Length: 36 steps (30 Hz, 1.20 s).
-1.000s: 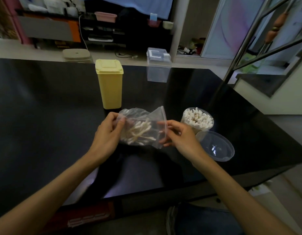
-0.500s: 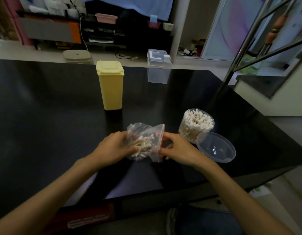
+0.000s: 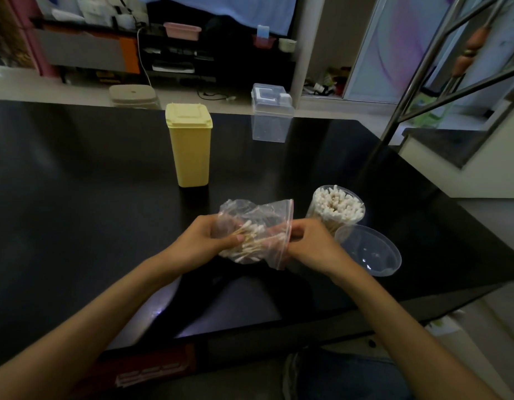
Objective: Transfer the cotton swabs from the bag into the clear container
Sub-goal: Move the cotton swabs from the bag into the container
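Your left hand has its grip wrapped round the bag of cotton swabs, held above the near counter; your right hand pinches the bag's red-edged mouth; the clear container, packed with upright swabs, stands just right, its lid beside it.
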Tool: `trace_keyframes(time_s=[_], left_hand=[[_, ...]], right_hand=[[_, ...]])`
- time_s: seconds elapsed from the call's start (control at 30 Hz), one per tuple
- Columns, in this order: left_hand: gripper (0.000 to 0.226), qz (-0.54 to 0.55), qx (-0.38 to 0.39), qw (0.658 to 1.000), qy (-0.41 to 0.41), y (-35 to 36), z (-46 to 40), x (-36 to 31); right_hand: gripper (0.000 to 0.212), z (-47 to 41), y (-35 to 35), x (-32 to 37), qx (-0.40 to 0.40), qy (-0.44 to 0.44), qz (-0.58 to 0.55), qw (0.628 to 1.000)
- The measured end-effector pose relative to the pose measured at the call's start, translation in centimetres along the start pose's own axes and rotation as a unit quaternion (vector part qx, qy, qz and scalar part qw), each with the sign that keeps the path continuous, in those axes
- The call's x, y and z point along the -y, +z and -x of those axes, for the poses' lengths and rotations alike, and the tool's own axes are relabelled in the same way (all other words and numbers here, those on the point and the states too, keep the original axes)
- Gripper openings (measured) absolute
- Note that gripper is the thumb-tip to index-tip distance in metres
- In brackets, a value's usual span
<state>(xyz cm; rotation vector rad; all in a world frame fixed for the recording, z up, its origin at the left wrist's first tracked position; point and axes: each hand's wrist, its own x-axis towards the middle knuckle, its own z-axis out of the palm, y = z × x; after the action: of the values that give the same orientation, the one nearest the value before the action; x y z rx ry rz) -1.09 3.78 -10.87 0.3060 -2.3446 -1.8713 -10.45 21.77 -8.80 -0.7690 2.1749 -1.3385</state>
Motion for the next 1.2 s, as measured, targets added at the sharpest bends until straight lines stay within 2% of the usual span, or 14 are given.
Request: trace_keyframes(time_s=[0.3, 0.4, 0.6, 0.73, 0.83, 0.93, 1.07, 1.2], left_hand=[[0.017, 0.087, -0.034, 0.996, -0.014, 0.4, 0.0, -0.4], [0.017, 0.102, -0.013, 0.994, -0.026, 0.3, 0.2, -0.5], [0.022, 0.115, 0.039, 0.992, -0.038, 0.2, 0.5, -0.7], [0.026, 0.131, 0.025, 0.99, -0.038, 0.4, 0.4, -0.5], [0.027, 0.122, 0.024, 0.992, -0.036, 0.4, 0.2, -0.4], [0.023, 0.122, 0.062, 0.99, -0.039, 0.3, 0.3, -0.6], [0.019, 0.109, 0.094, 0.989, -0.037, 0.1, 0.4, -0.7], [0.021, 0.099, 0.053, 0.993, -0.033, 0.2, 0.1, -0.5]], right_hand=[[0.012, 0.1, 0.4, 0.6, -0.018, 0.016, -0.058, 0.998], [0.019, 0.0, 0.4, 0.7, -0.018, 0.014, -0.052, 0.998], [0.024, -0.1, 0.0, 0.4, 0.041, 0.024, 0.008, 0.999], [0.021, -0.2, -0.1, 0.3, 0.045, 0.046, 0.009, 0.998], [0.031, -0.5, 0.0, -0.2, 0.036, 0.025, 0.029, 0.999], [0.037, -0.3, -0.2, -0.3, 0.054, 0.005, 0.079, 0.995], [0.033, -0.4, -0.4, -0.3, 0.079, 0.011, 0.166, 0.983], [0.02, -0.3, -0.6, -0.3, 0.034, 0.004, 0.187, 0.982]])
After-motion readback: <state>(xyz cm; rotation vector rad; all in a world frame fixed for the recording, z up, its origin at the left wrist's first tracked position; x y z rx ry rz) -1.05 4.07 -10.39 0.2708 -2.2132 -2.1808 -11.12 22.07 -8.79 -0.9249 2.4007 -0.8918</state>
